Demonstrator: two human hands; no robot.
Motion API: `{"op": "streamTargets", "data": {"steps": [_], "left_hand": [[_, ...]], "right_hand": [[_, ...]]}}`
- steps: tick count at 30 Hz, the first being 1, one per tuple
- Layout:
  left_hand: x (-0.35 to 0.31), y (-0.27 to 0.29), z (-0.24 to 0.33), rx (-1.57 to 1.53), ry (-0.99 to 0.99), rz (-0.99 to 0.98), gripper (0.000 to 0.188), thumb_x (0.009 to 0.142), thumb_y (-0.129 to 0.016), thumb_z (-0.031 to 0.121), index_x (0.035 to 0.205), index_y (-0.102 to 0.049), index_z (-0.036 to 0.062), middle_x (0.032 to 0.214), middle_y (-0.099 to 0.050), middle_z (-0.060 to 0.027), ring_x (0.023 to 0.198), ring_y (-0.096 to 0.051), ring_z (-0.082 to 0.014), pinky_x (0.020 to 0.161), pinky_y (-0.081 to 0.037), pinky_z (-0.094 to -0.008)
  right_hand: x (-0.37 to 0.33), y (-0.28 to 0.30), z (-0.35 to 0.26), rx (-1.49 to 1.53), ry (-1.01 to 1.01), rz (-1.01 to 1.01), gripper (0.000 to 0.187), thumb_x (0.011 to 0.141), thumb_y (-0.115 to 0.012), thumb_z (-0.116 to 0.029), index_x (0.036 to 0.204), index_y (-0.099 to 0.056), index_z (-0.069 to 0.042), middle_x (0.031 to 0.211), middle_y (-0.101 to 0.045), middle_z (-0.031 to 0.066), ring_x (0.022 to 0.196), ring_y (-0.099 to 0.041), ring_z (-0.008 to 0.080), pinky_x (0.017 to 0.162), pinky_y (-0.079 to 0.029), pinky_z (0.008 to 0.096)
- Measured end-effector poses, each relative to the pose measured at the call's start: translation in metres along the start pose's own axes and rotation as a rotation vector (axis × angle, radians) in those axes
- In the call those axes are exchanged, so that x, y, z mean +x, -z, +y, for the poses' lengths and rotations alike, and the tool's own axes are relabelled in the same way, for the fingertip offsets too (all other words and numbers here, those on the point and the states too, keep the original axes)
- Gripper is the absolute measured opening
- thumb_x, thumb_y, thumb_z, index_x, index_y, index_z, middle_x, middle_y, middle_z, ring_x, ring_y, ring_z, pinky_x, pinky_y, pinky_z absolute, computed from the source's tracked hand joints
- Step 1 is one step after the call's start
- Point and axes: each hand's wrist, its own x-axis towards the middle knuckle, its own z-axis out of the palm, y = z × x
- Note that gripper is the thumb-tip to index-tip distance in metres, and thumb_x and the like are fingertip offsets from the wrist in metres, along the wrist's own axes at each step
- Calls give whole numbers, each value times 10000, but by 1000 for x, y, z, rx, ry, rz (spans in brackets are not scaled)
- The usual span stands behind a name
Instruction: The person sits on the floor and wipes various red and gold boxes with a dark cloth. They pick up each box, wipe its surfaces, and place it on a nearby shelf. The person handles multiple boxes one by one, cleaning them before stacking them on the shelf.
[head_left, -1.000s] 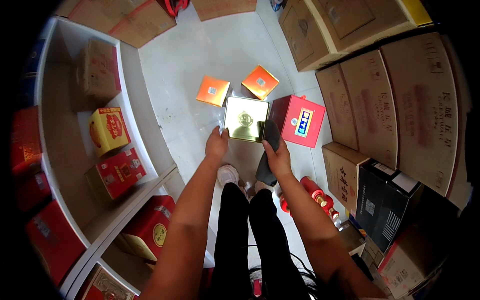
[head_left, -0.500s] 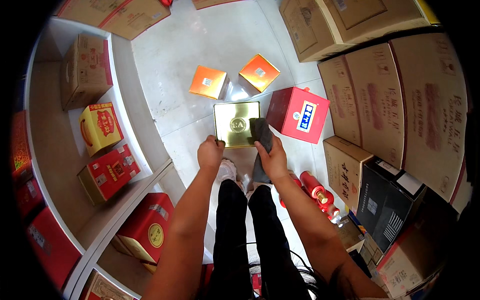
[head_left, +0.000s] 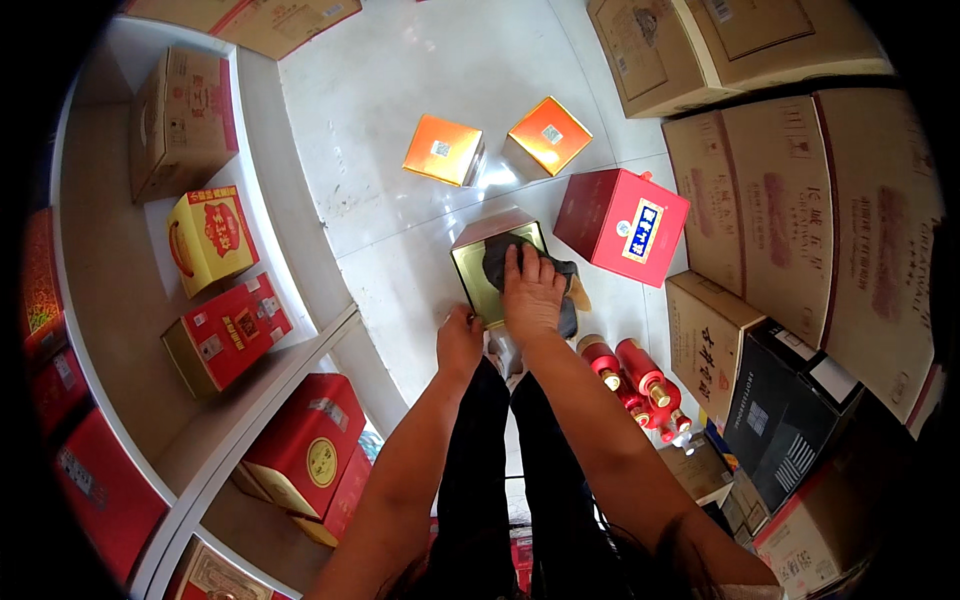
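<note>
A gold-topped box (head_left: 482, 270) stands on the white floor in front of my legs. My right hand (head_left: 531, 293) presses a dark grey cloth (head_left: 498, 259) flat onto the box's top, fingers spread over it. My left hand (head_left: 460, 340) grips the box's near left edge. Part of the cloth hangs off the box's right side.
Two orange boxes (head_left: 443, 149) (head_left: 548, 135) and a red box (head_left: 622, 224) sit on the floor beyond. Two red bottles (head_left: 630, 375) stand to my right. Brown cartons (head_left: 780, 190) line the right side. White shelves (head_left: 250, 200) on the left hold red and yellow boxes (head_left: 212, 239).
The box was held up in both hands; it has come down lower and my right hand has moved on top of it, pressing the cloth against the gold face.
</note>
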Motion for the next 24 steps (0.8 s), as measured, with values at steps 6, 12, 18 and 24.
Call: {"op": "streamTargets", "data": {"steps": [6,12,18,24], "left_hand": [[2,3,6,-63,78,-46,220,785,-569,118,960,-570,-15,799,-644,-202,768,-635,-348,693,-497,-387],[7,2,12,1,106,-5,193,777,-546,101,933,-561,-12,777,-636,-201,717,-628,-330,654,-489,-394],[31,7,-16,-48,176,80,211,753,-555,111,914,-557,-25,773,-620,-214,730,-606,-373,681,-476,-426],[52,-1,-20,21,64,133,155,797,-510,54,909,-521,-53,689,-613,-134,573,-631,-187,506,-501,-294]], "right_hand": [[-11,9,8,29,247,-195,490,768,-539,-170,1253,-495,-120,1233,-452,38,1106,-432,236,873,-346,406],[-31,43,39,510,228,-217,506,698,-644,-134,1185,-534,-56,1110,-542,119,1024,-507,295,841,-415,416],[-29,58,107,698,-110,78,466,716,-622,-74,1164,-514,-7,1143,-522,198,1027,-514,378,906,-418,397],[-4,57,164,605,-257,224,474,776,-604,-133,1217,-489,-4,1243,-447,227,1106,-492,379,937,-409,387]]}}
